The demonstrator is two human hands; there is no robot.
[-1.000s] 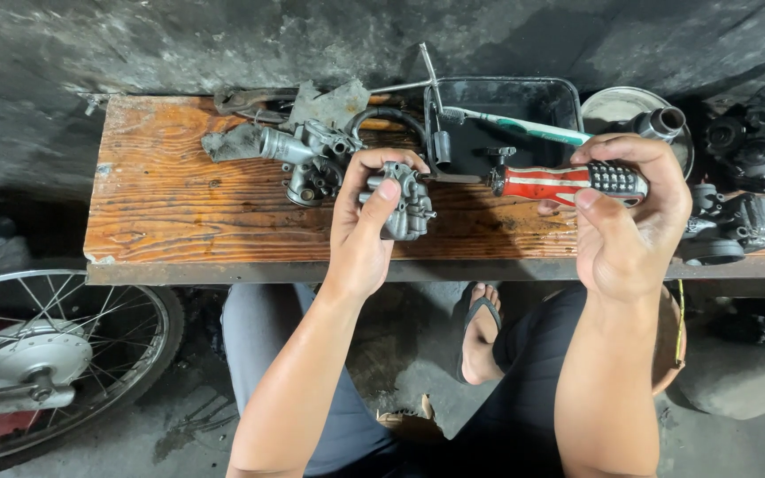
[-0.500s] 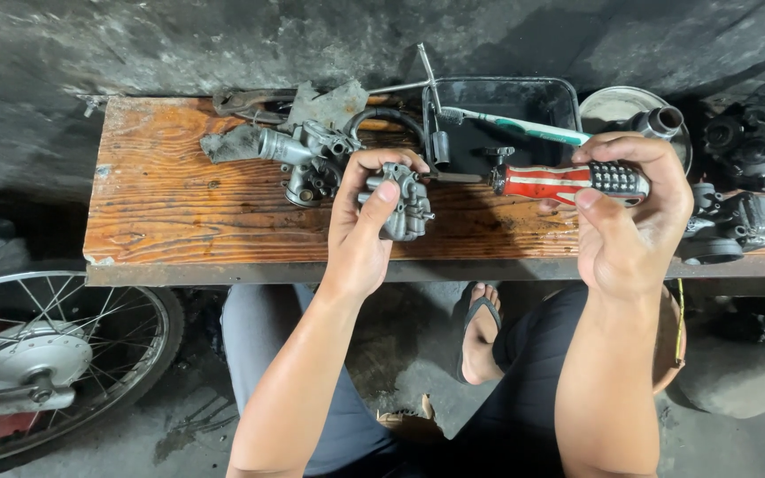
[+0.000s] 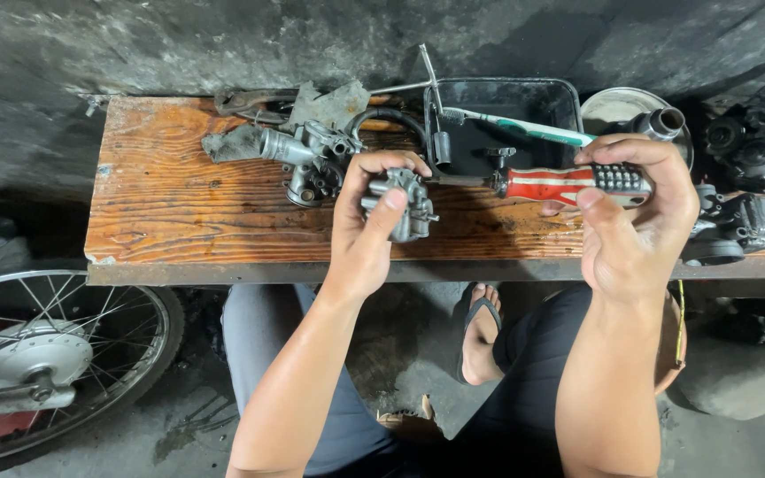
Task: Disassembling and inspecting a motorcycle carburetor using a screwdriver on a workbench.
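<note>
My left hand (image 3: 367,232) grips a small grey metal carburetor body (image 3: 406,205) above the front edge of a worn wooden bench (image 3: 179,204). My right hand (image 3: 635,226) holds a screwdriver (image 3: 568,182) with a red, white and black handle. Its shaft points left and its tip meets the side of the carburetor body. Both hands hover over the bench, a little apart.
Behind my left hand lie another carburetor with greasy parts (image 3: 307,155) and a black tray (image 3: 498,128) with a toothbrush (image 3: 524,129) across it. A round metal dish (image 3: 617,108) and engine parts (image 3: 750,150) crowd the right end. A spoked wheel (image 3: 42,354) stands lower left.
</note>
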